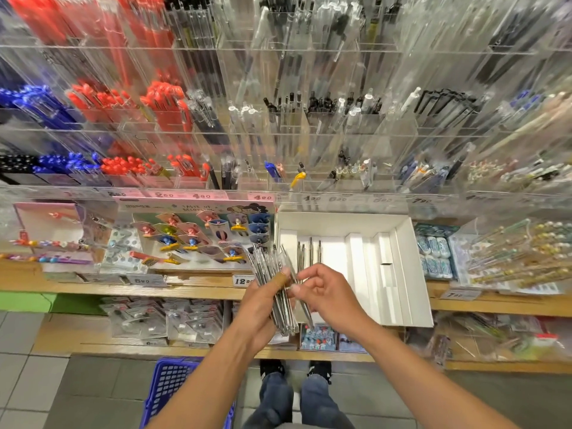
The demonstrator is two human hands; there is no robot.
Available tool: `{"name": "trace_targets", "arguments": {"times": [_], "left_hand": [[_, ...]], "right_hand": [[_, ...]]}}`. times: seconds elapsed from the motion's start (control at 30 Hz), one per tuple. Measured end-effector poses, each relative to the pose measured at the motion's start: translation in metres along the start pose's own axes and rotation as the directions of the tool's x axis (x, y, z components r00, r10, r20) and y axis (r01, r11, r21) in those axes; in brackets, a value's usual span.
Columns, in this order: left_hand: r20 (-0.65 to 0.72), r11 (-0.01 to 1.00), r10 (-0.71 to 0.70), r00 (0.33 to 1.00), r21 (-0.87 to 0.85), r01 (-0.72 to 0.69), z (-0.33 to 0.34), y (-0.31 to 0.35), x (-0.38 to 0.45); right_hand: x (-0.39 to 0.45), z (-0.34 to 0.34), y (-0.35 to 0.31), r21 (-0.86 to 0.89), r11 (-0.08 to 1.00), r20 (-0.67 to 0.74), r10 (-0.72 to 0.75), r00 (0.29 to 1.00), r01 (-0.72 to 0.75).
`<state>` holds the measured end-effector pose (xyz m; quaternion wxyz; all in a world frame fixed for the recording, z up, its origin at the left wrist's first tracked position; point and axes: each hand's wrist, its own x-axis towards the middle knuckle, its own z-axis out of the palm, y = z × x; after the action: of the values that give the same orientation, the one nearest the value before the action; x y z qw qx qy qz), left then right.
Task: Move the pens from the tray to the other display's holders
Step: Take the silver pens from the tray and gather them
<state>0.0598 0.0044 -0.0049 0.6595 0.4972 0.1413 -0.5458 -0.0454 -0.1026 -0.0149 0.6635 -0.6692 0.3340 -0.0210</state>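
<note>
- The clear acrylic holders (309, 125) on the wall display are waiting above – nothing is going in yet.
- The white card tray (411, 267) is sitting nearly emptied, a few slim pens (310, 252) remaining.
- The left hand (263, 308) is gripping a bundle of pens (272, 274); the right hand (328, 295) is pinching one – transfer pending.

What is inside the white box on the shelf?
A few thin pens lie in the left part of the white box, with white dividers beside them. The hands and the bundle of pens cover its near-left corner, so that part is hidden.
</note>
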Motion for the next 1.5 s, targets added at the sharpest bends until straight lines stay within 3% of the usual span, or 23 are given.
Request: {"name": "trace_targets", "arguments": {"times": [0.2, 0.37, 0.47, 0.53, 0.63, 0.73, 0.8, 0.87, 0.93, 1.03, 1.17, 1.37, 1.5], "left_hand": [[0.045, 0.996, -0.084, 0.995, 0.016, 0.084, 0.005, -0.005, 0.002], [0.068, 0.993, -0.104, 0.992, 0.06, 0.1, 0.001, -0.003, 0.004], [0.004, 0.996, -0.085, 0.996, 0.017, 0.085, 0.0, -0.002, 0.007], [-0.028, 0.996, -0.085, 0.996, 0.0, 0.085, -0.002, -0.002, 0.008], [-0.053, 0.996, -0.09, 0.994, -0.008, 0.09, -0.008, -0.003, 0.009], [-0.034, 0.996, -0.083, 0.996, -0.019, 0.083, -0.012, -0.003, 0.009], [-0.026, 0.997, -0.072, 0.997, -0.01, 0.072, -0.013, -0.003, 0.009], [-0.033, 0.998, -0.06, 0.998, -0.009, 0.059, -0.013, -0.002, 0.008], [-0.037, 0.999, -0.048, 0.998, -0.015, 0.047, -0.012, -0.001, 0.011], [-0.012, 0.999, -0.031, 0.999, -0.021, 0.03, -0.01, -0.002, 0.014], [0.047, 0.999, -0.029, 0.998, -0.016, 0.03, -0.003, -0.003, 0.013], [0.017, 0.991, -0.025, 1.0, -0.128, 0.027, 0.004, -0.013, 0.01], [0.038, 0.995, -0.048, 0.998, -0.087, 0.051, -0.001, -0.011, 0.007]], "right_hand": [[-0.013, 0.013, 0.0, -0.055, 0.998, -0.107, -0.043, 0.993, 0.037], [0.005, -0.004, 0.005, 0.041, 0.998, -0.044, 0.045, 0.998, -0.043], [0.048, -0.02, 0.028, -0.129, 0.975, -0.249, 0.144, 0.958, -0.181], [0.077, -0.027, 0.049, -0.294, 0.894, -0.382, 0.215, 0.899, -0.338], [0.102, -0.025, 0.075, -0.501, 0.751, -0.343, 0.283, 0.896, -0.43], [0.106, -0.019, 0.083, -0.603, 0.658, -0.357, 0.284, 0.89, -0.451], [0.103, -0.023, 0.079, -0.568, 0.676, -0.372, 0.297, 0.879, -0.469], [0.096, -0.031, 0.066, -0.446, 0.782, -0.34, 0.301, 0.891, -0.434], [0.08, -0.037, 0.045, -0.262, 0.903, -0.309, 0.256, 0.916, -0.34], [0.042, -0.033, 0.01, -0.101, 0.987, -0.204, 0.103, 0.974, -0.125], [0.001, -0.01, -0.018, -0.104, 0.995, -0.066, -0.003, 0.998, -0.004], [-0.013, 0.009, -0.022, -0.226, 0.974, -0.129, -0.044, 0.991, 0.014], [-0.005, -0.007, -0.015, -0.054, 0.998, 0.006, 0.016, 1.0, -0.015]]}}
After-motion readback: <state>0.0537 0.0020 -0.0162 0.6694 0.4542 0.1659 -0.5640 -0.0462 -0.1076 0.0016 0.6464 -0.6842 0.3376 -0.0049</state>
